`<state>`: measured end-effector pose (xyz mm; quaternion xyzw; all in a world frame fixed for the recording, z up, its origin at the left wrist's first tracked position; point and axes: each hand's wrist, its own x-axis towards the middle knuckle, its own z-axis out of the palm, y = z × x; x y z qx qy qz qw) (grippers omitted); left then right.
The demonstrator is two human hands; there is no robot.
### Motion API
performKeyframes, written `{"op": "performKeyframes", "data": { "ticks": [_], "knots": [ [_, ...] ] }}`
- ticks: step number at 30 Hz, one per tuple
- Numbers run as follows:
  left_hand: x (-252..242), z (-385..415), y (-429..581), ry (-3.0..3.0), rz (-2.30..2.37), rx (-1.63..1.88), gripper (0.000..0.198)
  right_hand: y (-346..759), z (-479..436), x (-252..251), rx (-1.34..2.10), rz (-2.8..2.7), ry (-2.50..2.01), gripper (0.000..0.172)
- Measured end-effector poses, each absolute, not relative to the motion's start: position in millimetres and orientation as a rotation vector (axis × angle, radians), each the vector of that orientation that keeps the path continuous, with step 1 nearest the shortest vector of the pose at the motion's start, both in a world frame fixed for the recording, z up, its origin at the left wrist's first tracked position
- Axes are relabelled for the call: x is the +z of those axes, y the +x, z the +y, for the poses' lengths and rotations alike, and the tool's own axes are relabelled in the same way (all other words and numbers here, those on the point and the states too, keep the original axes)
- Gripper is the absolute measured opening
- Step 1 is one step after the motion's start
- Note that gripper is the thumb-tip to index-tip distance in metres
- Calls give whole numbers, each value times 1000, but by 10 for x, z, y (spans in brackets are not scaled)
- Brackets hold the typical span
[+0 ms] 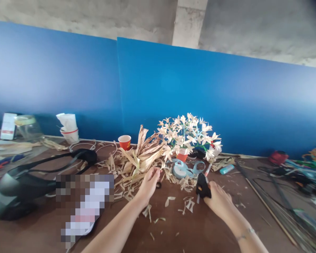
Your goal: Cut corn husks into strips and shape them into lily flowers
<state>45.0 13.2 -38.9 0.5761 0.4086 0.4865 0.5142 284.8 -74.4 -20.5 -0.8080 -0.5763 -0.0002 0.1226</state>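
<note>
My left hand (pixel 149 182) reaches into a pile of dried corn husks (pixel 137 158) on the brown table (pixel 200 228), its fingers curled on a husk strip at the pile's near edge. My right hand (pixel 218 200) is wrapped round a black glue gun (pixel 202 186) that rests on the table, its nozzle pointing away from me. Behind both hands stands a bouquet of pale husk flowers (pixel 188 135) in a red cup (pixel 182 155). A roll of light blue tape (pixel 179 170) with loose ribbon lies just in front of it.
A red paper cup (pixel 124 142) stands at the back by the blue wall. A black bag (pixel 21 188) with straps lies at left, white cups (pixel 68 130) and a jar (pixel 28 127) beyond it. Thin wire rods (pixel 274 200) and cables cover the right side. Husk scraps litter the middle.
</note>
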Motion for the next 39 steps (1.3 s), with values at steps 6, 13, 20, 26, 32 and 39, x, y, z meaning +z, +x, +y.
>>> {"op": "performKeyframes", "data": {
  "ticks": [6, 13, 20, 26, 32, 39],
  "knots": [
    [-379, 127, 457, 1367, 927, 1193, 33, 2839, -799, -251, -84, -1644, -2533, 20],
    [-358, 111, 475, 1275, 898, 1228, 35, 2300, -651, -118, -57, -2070, -1887, 19],
    [-348, 123, 461, 1205, 885, 1222, 37, 1992, -473, -238, 300, -2211, -1562, 29],
    [-381, 138, 469, 1142, 881, 1220, 37, 2029, -427, -307, 274, -2260, -1560, 26],
    [-382, 125, 477, 1157, 895, 1218, 37, 1992, -438, -122, 215, -2056, -1623, 17],
    [-406, 129, 501, 1289, 858, 1201, 37, 1830, -355, 5, 287, -1588, -1352, 10]
  ]
}}
